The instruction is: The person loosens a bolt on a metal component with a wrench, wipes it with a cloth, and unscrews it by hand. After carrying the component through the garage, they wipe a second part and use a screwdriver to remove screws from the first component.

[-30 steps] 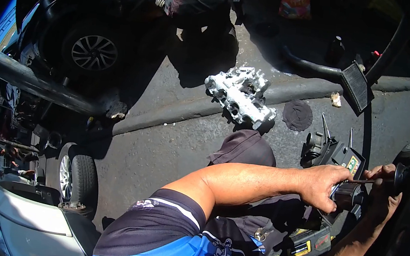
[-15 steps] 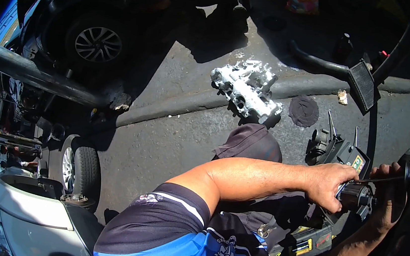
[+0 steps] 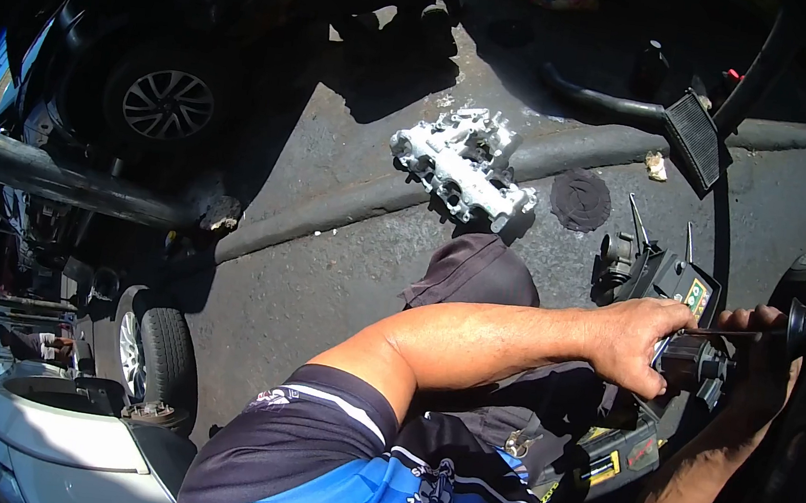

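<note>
My left hand [image 3: 639, 345] reaches across from the left, its fingers closed round a dark cylindrical metal part [image 3: 691, 358] with a narrower end pointing right. A thin metal rod or strip [image 3: 733, 334] runs from the top of this grip towards my right hand. My right hand [image 3: 760, 358] comes up from below with curled fingers, close to a dark round flared piece [image 3: 803, 328]. What sits inside its grip is hidden. Just behind my hands lies a black boxy part with a coloured label [image 3: 698, 294], beside a metal throttle body [image 3: 617, 254].
A silver engine casting [image 3: 465, 175] lies on the ground by a raised ridge. Beyond are a radiator-like core [image 3: 698, 135] and a black hose [image 3: 595, 110]. A loose wheel [image 3: 166, 354] and a white car body panel [image 3: 61, 422] are on the left. A battery-like box [image 3: 617, 461] is below my hands.
The whole view has shifted slightly, so the surroundings sit a little further left and mostly higher. Both hands keep nearly the same grip and position relative to each other.
</note>
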`<state>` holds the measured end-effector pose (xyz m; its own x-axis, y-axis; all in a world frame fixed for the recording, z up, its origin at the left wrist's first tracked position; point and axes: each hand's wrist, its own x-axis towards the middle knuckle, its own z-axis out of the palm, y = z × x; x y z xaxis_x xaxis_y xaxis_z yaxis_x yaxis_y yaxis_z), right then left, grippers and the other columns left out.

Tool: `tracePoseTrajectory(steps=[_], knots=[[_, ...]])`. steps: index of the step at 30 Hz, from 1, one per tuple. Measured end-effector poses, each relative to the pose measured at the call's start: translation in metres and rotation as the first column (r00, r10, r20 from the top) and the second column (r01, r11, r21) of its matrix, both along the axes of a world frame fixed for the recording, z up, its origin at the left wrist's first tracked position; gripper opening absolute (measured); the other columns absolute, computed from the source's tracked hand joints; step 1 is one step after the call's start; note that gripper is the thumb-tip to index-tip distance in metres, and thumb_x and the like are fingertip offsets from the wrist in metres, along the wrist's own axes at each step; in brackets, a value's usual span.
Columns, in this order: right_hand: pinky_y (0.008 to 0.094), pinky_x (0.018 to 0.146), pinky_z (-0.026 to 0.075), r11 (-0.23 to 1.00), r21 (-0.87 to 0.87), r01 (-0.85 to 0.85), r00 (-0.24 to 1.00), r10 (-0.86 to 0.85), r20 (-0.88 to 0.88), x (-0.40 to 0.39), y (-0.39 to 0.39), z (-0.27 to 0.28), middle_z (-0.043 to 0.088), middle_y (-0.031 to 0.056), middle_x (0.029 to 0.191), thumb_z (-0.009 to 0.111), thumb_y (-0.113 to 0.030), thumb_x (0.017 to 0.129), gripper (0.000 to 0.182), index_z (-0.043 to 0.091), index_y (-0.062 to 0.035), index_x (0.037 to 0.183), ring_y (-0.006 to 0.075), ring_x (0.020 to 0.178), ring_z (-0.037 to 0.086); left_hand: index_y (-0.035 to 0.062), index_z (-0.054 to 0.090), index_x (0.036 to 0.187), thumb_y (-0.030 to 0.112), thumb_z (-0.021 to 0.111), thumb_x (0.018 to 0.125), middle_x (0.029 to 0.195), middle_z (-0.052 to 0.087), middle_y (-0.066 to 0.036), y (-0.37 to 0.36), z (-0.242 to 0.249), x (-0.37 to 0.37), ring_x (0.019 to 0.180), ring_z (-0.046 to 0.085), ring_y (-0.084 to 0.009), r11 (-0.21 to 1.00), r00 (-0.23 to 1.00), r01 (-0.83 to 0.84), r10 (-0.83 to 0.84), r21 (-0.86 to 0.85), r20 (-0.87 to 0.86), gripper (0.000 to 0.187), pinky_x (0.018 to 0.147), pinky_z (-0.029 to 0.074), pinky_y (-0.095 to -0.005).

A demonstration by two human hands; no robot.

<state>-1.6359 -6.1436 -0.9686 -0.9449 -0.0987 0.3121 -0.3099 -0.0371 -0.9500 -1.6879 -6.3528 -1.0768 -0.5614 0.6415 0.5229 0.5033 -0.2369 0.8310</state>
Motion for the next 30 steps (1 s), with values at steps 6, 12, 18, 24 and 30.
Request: tracePoseTrajectory(steps=[6, 12, 18, 24, 30], knots=[[0.0487, 0.095, 0.051, 0.959, 0.101, 0.264, 0.964, -0.266, 0.011, 0.02, -0.049, 0.025, 0.065, 0.0148, 0.109, 0.071, -0.014, 0.093, 0.025, 0.063, 0.0023, 0.109, 0.0279, 0.104, 0.066, -0.0022, 0.054, 0.122, 0.024, 0.081, 0.06, 0.11, 0.061, -0.021, 0.015, -0.001, -0.002, 0.104, 0.063, -0.038, 0.995, 0.996, 0.089, -0.089, 0.039, -0.006, 0.072, 0.09, 0.051, -0.0443], [0.0388, 0.075, 0.061, 0.939, 0.228, 0.257, 0.966, -0.241, -0.096, -0.025, -0.042, 0.001, 0.072, 0.0158, 0.085, 0.073, -0.026, 0.092, 0.041, 0.063, 0.0064, 0.115, 0.0265, 0.08, 0.074, -0.0034, 0.048, 0.133, 0.005, 0.077, 0.067, 0.121, 0.057, -0.011, -0.009, -0.011, -0.032, 0.113, 0.055, -0.0163, 0.984, 0.975, 0.172, -0.162, -0.054, 0.149, 0.072, 0.096, 0.048, -0.0337], [0.0329, 0.064, 0.057, 0.967, -0.095, 0.236, 0.952, -0.25, -0.177, -0.048, -0.023, -0.002, 0.068, 0.0095, 0.075, 0.058, -0.027, 0.102, 0.039, 0.061, 0.0085, 0.119, 0.0211, 0.066, 0.069, -0.0034, 0.05, 0.13, 0.012, 0.079, 0.065, 0.11, 0.065, -0.013, -0.007, -0.005, -0.035, 0.105, 0.061, -0.0192, 0.986, 0.938, 0.166, -0.149, -0.03, 0.314, 0.073, 0.096, 0.048, -0.0349], [0.0199, 0.054, 0.037, 0.794, 0.163, 0.585, 0.779, -0.607, 0.157, -0.065, 0.06, -0.081, 0.055, -0.0063, 0.074, 0.059, -0.022, 0.102, 0.023, 0.067, -0.0026, 0.11, 0.0013, 0.06, 0.044, -0.0025, 0.046, 0.134, 0.009, 0.083, 0.066, 0.118, 0.063, -0.01, -0.041, -0.007, -0.038, 0.11, 0.06, -0.0165, 0.985, 0.968, 0.137, -0.11, -0.103, 0.226, 0.079, 0.098, 0.048, -0.0336], [0.0446, 0.079, 0.052, 0.235, 0.775, 0.587, 0.471, -0.878, -0.09, -0.04, 0.105, -0.267, 0.069, 0.0227, 0.088, 0.052, -0.018, 0.093, 0.025, 0.067, 0.0026, 0.094, 0.0354, 0.086, 0.069, 0.0001, 0.049, 0.127, 0.009, 0.09, 0.064, 0.118, 0.066, -0.012, -0.079, -0.023, -0.025, 0.107, 0.065, -0.0176, 0.995, 0.992, -0.003, 0.016, -0.101, 0.128, 0.076, 0.095, 0.053, -0.0348]])
